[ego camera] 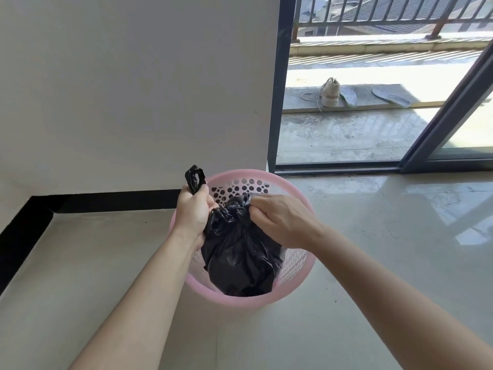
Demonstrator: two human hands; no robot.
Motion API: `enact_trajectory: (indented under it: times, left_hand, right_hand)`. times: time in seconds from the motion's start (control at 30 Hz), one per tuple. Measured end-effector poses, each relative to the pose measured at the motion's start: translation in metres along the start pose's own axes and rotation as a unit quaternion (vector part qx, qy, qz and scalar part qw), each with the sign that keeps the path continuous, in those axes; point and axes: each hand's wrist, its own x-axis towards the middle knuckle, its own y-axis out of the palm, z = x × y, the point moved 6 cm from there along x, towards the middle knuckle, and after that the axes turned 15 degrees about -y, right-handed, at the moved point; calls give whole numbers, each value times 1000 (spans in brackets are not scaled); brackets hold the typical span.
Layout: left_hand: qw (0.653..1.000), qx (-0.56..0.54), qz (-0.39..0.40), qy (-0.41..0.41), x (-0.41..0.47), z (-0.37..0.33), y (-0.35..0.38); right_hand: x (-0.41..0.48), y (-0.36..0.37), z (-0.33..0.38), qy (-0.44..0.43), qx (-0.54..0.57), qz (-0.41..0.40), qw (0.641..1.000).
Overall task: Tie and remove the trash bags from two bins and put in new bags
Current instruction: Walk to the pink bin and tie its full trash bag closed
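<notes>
A pink perforated plastic bin [294, 265] stands on the floor near a wall corner. Inside it sits a full black trash bag [240, 257], its top gathered into a bunch. My left hand [193, 210] is fisted around one twisted end of the bag, and a black loop sticks up above the fist. My right hand [280, 220] pinches the bag's other gathered end at the right of the bunch. Both hands are over the bin's opening. Only one bin is in view.
A white wall [133, 89] with a black baseboard runs behind and left of the bin. To the right, an open sliding glass door [453, 116] leads to a balcony with a shoe [330, 93] and insoles. Glossy tiled floor [373, 263] surrounds the bin.
</notes>
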Motion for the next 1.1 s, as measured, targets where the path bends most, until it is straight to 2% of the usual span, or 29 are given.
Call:
enact_trajectory:
  times: [0.1,0.17,0.3,0.47,0.67,0.83,0.97,1.1]
  left_hand:
    - [1000,-2,1,-7,-3,0,3]
    - [1000,-3,-2,0,-6,-2,5]
    - [1000,-12,-3,5,-4,-9,0]
    - [1000,-4,-12,11,-4,-15,-1]
    - [1000,14,-17,10,-2,-5,-7]
    - [973,223,-23,46,-10,8,-3]
    - [928,363,15,79,-5,20,10]
    - [900,426,26,86,17,34,4]
  right_hand:
    - [7,-6,-4,105,171,-92,975]
    - [8,-4,-13,161,225,-111,955]
    - [-2,5,-22,192,187,-68,961]
    - [-11,0,-30,269,205,-127,932]
    - [-12,10,-29,248,70,-97,961]
    - [-12,21,-31,237,134,-112,956]
    - [-2,25,-29,205,159,-119,959]
    - [4,23,-31,202,177,-180,946]
